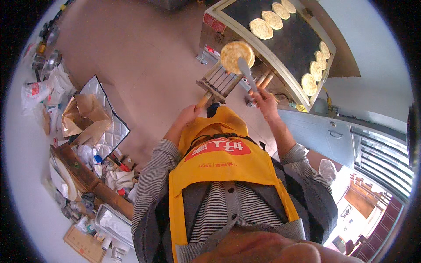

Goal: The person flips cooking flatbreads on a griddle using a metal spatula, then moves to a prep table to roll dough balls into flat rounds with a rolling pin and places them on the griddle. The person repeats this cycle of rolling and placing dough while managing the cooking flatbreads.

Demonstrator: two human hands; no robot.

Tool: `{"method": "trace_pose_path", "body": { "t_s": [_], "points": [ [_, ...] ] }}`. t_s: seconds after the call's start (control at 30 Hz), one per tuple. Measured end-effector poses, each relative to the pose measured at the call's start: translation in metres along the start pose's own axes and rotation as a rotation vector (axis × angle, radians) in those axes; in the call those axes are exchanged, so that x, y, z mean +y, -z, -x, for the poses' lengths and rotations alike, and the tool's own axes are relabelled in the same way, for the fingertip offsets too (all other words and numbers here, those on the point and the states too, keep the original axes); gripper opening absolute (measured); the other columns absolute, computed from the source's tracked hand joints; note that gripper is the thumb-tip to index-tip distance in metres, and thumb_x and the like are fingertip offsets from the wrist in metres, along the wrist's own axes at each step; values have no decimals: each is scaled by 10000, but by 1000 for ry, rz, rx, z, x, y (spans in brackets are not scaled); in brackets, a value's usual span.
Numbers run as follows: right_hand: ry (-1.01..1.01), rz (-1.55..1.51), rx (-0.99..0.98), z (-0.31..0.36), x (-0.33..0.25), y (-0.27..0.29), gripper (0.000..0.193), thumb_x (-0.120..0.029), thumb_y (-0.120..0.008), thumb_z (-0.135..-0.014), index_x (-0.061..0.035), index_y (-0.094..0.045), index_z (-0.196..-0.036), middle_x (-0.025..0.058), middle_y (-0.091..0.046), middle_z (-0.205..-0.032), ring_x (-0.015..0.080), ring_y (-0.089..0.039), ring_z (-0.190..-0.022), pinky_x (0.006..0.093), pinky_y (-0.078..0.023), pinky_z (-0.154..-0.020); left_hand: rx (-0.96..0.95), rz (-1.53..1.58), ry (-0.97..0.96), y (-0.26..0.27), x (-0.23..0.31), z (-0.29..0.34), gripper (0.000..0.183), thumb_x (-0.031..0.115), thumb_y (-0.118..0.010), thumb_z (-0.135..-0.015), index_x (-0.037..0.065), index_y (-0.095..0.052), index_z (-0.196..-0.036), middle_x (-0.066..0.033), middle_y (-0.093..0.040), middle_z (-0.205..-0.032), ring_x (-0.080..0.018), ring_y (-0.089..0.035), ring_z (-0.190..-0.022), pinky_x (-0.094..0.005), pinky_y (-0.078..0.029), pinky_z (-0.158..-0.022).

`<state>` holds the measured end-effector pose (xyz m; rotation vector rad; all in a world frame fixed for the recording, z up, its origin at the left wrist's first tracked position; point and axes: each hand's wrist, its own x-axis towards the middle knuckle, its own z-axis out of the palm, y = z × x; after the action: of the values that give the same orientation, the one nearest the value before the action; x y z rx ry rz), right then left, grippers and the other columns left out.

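Observation:
My left hand (189, 115) is closed around the wooden handle of a metal rack (221, 81) with parallel bars, held out in front of my yellow apron. A round, browned flatbread (232, 53) lies at the rack's far end, beside the front edge of the griddle (287, 55). My right hand (265, 103) grips a grey metal spatula (247, 75), its blade tip overlapping the flatbread's right side. Whether the rack or the blade bears the bread I cannot tell. More flatbreads sit on the dark griddle, in a far row (261, 29) and along its right edge (309, 84).
A grey-blue counter (307, 129) stands to my right, below the griddle. On my left are an opened brown paper bag (87, 116), a silver quilted sheet (103, 136), a brown wooden bench (98, 186) with clutter, and a metal tray (115, 224).

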<state>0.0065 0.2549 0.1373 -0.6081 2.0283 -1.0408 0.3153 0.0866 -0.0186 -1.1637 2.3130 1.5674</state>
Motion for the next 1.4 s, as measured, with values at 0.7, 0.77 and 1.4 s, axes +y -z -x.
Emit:
{"method": "trace_pose_path", "body": {
  "t_s": [0.7, 0.77, 1.4],
  "points": [
    [-307, 89, -335, 10, 26, 69, 270, -258, -542, -1028, -24, -629, -1132, -2, -596, -834, 72, -523, -657, 211, -420, -537, -10, 2, 134, -14, 60, -43, 458, 423, -475, -1007, 19, -674, -1090, -237, -682, -1059, -432, -637, -989, -506, -500, -853],
    [-221, 6, -307, 3, 14, 68, 273, -255, -549, -1025, -32, -635, -1155, -9, -579, -814, 65, -509, -645, 216, -412, -533, -1, -20, 132, -15, 73, -77, 459, 425, -472, -1008, 22, -678, -1083, -231, -684, -1056, -428, -640, -993, -504, -503, -853],
    [28, 463, 344, -179, -60, 75, 444, -393, -712, -873, 31, -586, -911, 231, -683, -795, 394, -694, -774, 474, -524, -695, -162, 55, 55, 10, 188, -245, 472, 426, -573, -973, -6, -658, -1143, -218, -715, -973, -384, -679, -933, -456, -536, -791]
  ]
}}
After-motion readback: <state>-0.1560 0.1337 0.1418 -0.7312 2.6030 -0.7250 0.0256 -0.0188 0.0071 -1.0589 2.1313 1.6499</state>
